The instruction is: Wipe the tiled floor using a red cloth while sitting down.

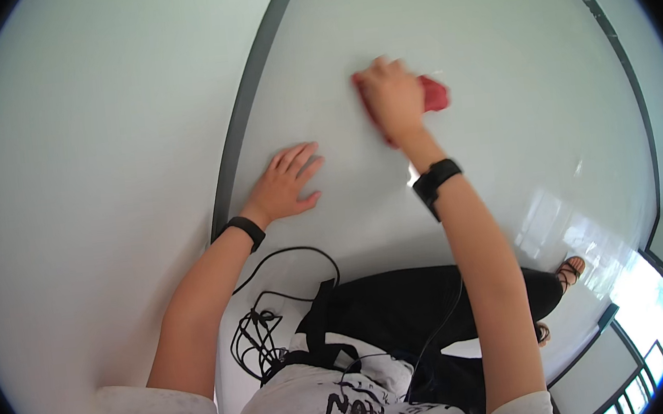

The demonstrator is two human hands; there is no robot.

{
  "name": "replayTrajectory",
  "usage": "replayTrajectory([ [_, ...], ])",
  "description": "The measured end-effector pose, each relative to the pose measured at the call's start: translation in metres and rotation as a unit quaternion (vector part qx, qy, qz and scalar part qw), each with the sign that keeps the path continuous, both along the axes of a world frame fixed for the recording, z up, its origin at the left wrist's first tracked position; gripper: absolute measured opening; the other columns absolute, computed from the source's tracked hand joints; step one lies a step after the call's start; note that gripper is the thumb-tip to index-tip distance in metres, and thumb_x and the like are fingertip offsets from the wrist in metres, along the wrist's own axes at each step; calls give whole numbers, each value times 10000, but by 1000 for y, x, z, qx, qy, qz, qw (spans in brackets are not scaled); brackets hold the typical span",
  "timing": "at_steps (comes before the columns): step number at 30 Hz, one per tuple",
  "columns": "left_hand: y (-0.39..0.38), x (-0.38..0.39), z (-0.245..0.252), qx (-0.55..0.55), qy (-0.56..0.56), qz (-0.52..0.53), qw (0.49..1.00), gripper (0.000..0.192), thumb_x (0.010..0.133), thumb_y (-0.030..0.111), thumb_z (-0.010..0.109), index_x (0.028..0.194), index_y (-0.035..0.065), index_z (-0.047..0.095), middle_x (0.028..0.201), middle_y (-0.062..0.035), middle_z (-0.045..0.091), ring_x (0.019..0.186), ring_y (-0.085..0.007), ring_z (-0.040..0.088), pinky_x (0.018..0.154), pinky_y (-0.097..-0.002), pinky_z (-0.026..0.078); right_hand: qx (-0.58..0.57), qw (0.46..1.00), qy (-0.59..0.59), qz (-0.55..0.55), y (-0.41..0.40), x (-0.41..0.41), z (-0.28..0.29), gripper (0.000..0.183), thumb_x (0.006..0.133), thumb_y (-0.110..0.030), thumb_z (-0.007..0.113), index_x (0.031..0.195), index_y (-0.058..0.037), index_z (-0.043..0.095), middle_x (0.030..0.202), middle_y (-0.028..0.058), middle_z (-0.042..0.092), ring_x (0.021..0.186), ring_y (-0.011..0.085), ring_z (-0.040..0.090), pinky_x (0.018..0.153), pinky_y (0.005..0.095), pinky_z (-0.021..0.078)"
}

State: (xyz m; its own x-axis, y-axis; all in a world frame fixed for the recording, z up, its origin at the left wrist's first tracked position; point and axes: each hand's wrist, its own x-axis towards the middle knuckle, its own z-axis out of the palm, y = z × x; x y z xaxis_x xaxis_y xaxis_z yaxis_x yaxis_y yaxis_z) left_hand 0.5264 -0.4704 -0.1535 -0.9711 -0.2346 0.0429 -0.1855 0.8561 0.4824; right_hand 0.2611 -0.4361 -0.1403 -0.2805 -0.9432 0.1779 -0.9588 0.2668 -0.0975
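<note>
My right hand [395, 96] presses a folded red cloth [435, 94] against the glossy pale floor [470, 32]; the cloth sticks out on both sides of the hand, which is slightly blurred. To the left and a little lower, my left hand [290, 184] rests on the same floor with its fingers spread, holding nothing, close to the dark grey baseboard [241, 111]. A black band is on each wrist.
The white wall [91, 140] rises at the left. Coiled black cable [257, 340] hangs near my waist. My sandalled foot [571, 271] is at the right, near window reflections on the floor. Another dark baseboard [621, 41] runs along the far right.
</note>
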Motion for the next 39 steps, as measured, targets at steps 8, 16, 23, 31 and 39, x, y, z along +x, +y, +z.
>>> replayTrajectory([
  [8, -2, 0, 3, 20, -4, 3, 1000, 596, 759, 298, 648, 1279, 102, 432, 1395, -121, 354, 1266, -284, 358, 1026, -423, 312, 47, 998, -27, -17, -41, 25, 9, 68, 773, -108, 575, 778, -147, 631, 954, -18, 532, 876, 204, 544, 598, 344, 489],
  [16, -4, -4, 3, 14, 21, -3, 1000, 607, 744, 307, 654, 1274, 107, 435, 1386, -123, 364, 1269, -272, 358, 1030, -415, 313, 41, 999, -30, 4, -43, 7, 18, 62, 772, -124, 579, 791, -142, 635, 895, -2, 532, 819, 219, 542, 545, 316, 500],
  [23, 0, -3, 5, 7, 4, -1, 1000, 593, 749, 322, 645, 1264, 102, 448, 1383, -125, 368, 1267, -276, 362, 1027, -420, 314, 25, 994, -61, 84, -34, 50, 21, 81, 725, -85, 590, 785, -129, 623, 910, 7, 525, 858, 211, 539, 596, 333, 492],
  [31, -2, -2, 6, 30, 22, -5, 999, 598, 730, 314, 651, 1254, 96, 465, 1376, -116, 376, 1265, -274, 361, 1021, -416, 316, 76, 983, -28, 165, -44, 42, 31, 55, 745, -69, 563, 734, -103, 604, 857, -5, 519, 832, 203, 535, 541, 309, 487],
  [39, 0, -7, 5, 0, 15, 3, 1000, 585, 717, 320, 658, 1232, 100, 486, 1378, -108, 376, 1251, -266, 373, 1023, -411, 313, 60, 983, -25, 171, -35, 55, 24, 18, 704, -92, 608, 694, -107, 609, 833, -18, 506, 811, 167, 527, 544, 276, 474],
])
